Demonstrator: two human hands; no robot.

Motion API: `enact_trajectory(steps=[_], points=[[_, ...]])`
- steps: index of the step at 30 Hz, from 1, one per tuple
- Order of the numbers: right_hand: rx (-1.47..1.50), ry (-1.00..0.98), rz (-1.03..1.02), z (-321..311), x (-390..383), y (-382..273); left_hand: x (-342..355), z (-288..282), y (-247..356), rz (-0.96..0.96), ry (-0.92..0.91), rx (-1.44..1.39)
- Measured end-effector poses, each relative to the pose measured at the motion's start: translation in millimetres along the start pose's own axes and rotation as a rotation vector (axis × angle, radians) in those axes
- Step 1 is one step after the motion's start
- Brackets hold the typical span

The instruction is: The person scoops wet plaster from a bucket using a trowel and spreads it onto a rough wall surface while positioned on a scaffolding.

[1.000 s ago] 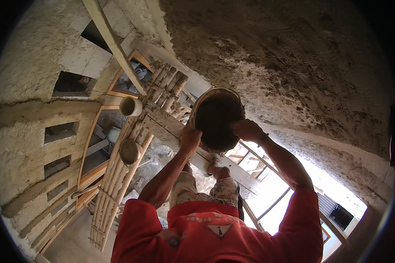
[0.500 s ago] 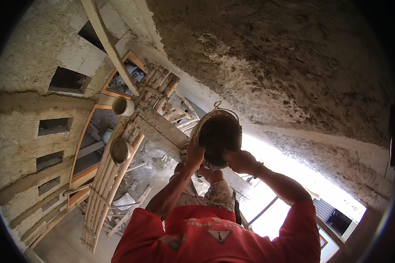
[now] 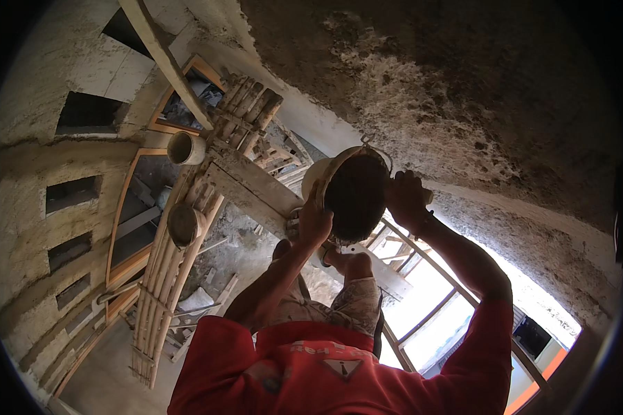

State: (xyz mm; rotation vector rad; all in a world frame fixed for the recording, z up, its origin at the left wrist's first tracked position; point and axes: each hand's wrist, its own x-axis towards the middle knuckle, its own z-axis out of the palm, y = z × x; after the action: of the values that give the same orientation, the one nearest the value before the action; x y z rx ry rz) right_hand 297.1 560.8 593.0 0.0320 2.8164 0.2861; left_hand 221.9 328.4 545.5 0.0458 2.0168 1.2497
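A pale bucket (image 3: pixel 314 178) with a wire handle hangs tilted before me, its mouth facing up toward my view. Dark wet mortar (image 3: pixel 356 197) fills much of what shows inside. My left hand (image 3: pixel 315 223) is closed on the bucket's left rim, thumb over the edge. At the bucket's right side, near the rough plastered wall (image 3: pixel 422 104), my right hand (image 3: pixel 410 200) is closed in a fist. A short pale end, like a tool's handle (image 3: pixel 429 196), sticks out of that fist; the rest of it is hidden.
A wooden plank (image 3: pixel 246 188) lies below the bucket, beside my feet. To the left, a bamboo pole platform (image 3: pixel 160 297) carries two more buckets, one (image 3: pixel 185 148) farther and one (image 3: pixel 184 225) nearer. A slanting timber (image 3: pixel 166 66) crosses the upper left. Rubble and wood lie below.
My right hand has moved up and right, from the bucket's lower rim to beside its right edge. The bucket and my left hand have shifted slightly up and right in view.
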Motion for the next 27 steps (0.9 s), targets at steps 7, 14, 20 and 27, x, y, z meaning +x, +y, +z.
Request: enact_trajectory(steps=[7, 14, 20, 27], points=[[0.257, -0.128, -0.079, 106.4, 42.0, 3.6, 54.4, 19.5, -32.3, 0.243, 0.087, 0.088], [0.715, -0.124, -0.067, 237.8, 37.4, -43.3, 121.6, 57.4, -104.1, 0.373, 0.115, 0.099], [0.694, 0.214, -0.039, 330.0, 61.3, -59.6, 183.0, 76.4, -166.7, 0.303, 0.091, -0.314], [0.783, 0.147, 0.203, 336.3, 61.8, -49.0, 215.1, 86.0, -211.5, 0.238, 0.032, -0.573]])
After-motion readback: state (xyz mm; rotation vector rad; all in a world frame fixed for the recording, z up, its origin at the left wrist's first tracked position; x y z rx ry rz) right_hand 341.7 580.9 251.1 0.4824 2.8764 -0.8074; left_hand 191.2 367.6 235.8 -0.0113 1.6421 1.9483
